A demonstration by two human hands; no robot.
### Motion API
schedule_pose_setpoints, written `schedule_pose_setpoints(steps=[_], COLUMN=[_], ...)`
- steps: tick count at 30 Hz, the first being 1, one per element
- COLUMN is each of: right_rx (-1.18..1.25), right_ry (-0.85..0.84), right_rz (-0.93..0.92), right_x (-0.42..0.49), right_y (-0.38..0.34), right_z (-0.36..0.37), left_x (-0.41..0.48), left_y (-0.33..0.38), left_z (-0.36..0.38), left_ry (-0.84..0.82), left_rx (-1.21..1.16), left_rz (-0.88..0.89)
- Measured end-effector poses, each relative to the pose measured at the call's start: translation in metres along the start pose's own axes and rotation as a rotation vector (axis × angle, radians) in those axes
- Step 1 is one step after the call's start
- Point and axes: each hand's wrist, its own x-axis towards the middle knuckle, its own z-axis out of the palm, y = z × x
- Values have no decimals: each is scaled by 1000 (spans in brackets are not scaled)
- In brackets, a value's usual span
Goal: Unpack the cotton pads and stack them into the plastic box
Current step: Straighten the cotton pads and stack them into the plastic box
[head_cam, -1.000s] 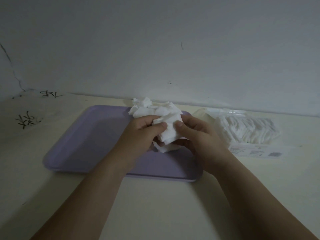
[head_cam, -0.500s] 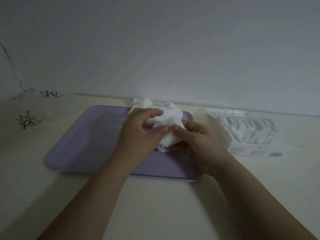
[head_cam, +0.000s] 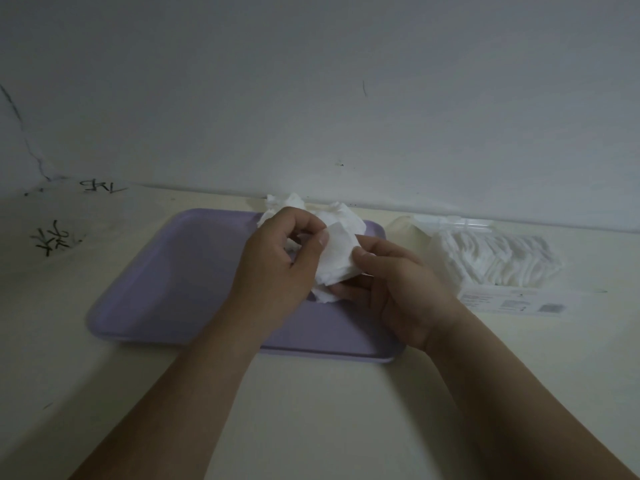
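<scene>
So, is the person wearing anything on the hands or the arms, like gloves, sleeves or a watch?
No. The left hand and the right hand are bare: no gloves, no visible rings. The left forearm and the right forearm show no sleeve, watch or bracelet.

Two hands sit mid-frame, a left hand (head_cam: 277,265) and a right hand (head_cam: 398,292), both pinching one wad (head_cam: 337,261) of pads. One purple tray (head_cam: 166,278) lies under them. One loose heap (head_cam: 343,216) sits at the tray's top edge. One clear pack (head_cam: 495,258) with one label (head_cam: 512,303) is at the right. The pads themselves are too merged to count. Two scribbles (head_cam: 55,237) mark the left side.
</scene>
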Motion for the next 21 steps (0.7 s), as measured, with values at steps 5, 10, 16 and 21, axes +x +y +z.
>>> schedule_pose_setpoints(steps=[5, 10, 16, 21], right_rx=[22, -7, -76, -119], right_ry=[32, 24, 41, 53], right_rz=[9, -13, -47, -63], right_x=[2, 3, 0, -1], right_y=[1, 1, 2, 2], right_z=[0, -1, 1, 2], left_x=[3, 4, 3, 3], left_y=[1, -2, -7, -7], left_z=[-3, -4, -3, -2], left_ry=[80, -129, -141, -128], left_rx=[-48, -176, -73, -54], left_rz=[0, -50, -73, -77])
